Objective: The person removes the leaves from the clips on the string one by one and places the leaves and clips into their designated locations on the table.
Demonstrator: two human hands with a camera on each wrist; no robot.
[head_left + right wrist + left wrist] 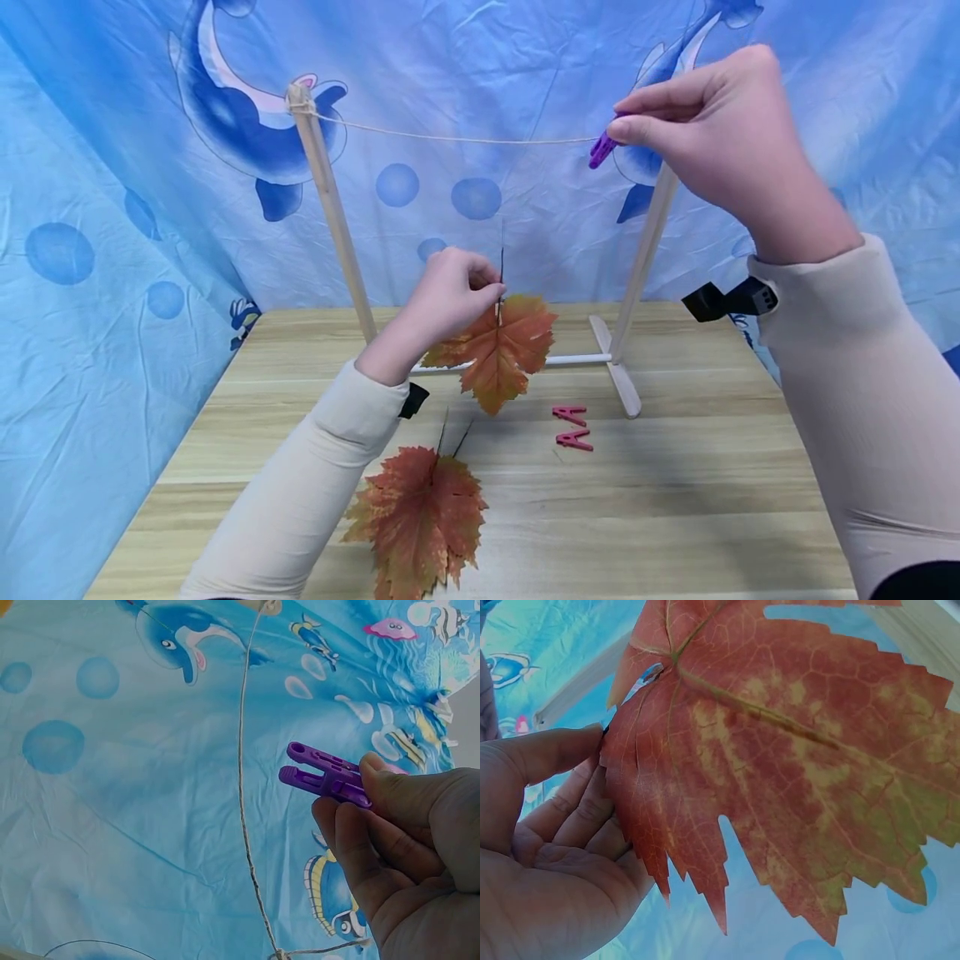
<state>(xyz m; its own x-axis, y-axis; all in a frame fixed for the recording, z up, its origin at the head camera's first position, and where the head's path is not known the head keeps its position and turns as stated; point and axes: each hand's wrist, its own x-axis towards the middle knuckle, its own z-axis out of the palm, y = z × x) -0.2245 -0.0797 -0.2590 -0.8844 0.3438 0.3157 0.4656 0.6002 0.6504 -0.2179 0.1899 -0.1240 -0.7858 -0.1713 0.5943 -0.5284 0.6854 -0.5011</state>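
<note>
My left hand [461,287] pinches the dark stem of an orange-red artificial maple leaf [498,354], which hangs below the fingers above the tabletop. In the left wrist view the leaf [780,750] fills most of the picture and hides some of the fingers. Up at the right, my right hand [720,137] holds a purple clothespin [603,150] between thumb and fingers. From the right wrist camera, the clothespin [326,776] appears beside the string [242,780], apart from it. That string [465,138] runs between two wooden posts.
The left post [330,200] and right post [645,250] rise from a stand with a white bar [577,360]. Two pink clothespins [570,414] lie on the wooden table [675,500]. More maple leaves [423,517] lie stacked at the front. A blue dolphin-print curtain [465,67] hangs behind.
</note>
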